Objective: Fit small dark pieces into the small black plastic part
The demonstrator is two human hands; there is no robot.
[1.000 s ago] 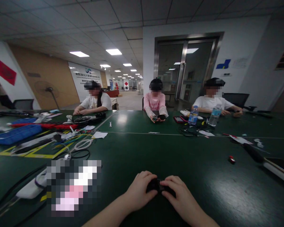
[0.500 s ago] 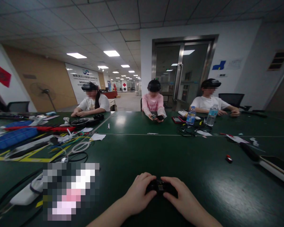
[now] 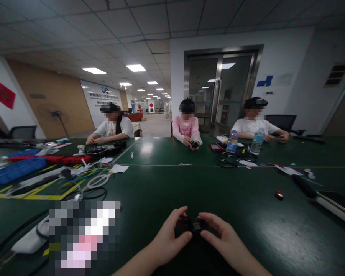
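Note:
Low in the head view, both of my hands are over the dark green table [image 3: 149, 191]. Between them is a small black device [image 3: 196, 225] with a lighter patch at its middle; its exact kind does not show. My left hand [image 3: 172, 232] curls round its left end, index finger on the far side and thumb on the near side. My right hand [image 3: 220, 230] has the right end in the same way, with finger and thumb closed on it. The hands cover both ends of the device.
A white power strip [image 3: 31, 234] and loose cables [image 3: 97, 182] lie to the left, near a blue tray [image 3: 17, 170]. A small red and black object [image 3: 278, 194] lies right. Two bottles [image 3: 232, 142] stand across the table, where three people sit.
My index fingers have lifted a little and the grip on the black device looks looser. Across the table, the middle person's hands have come together round a dark object.

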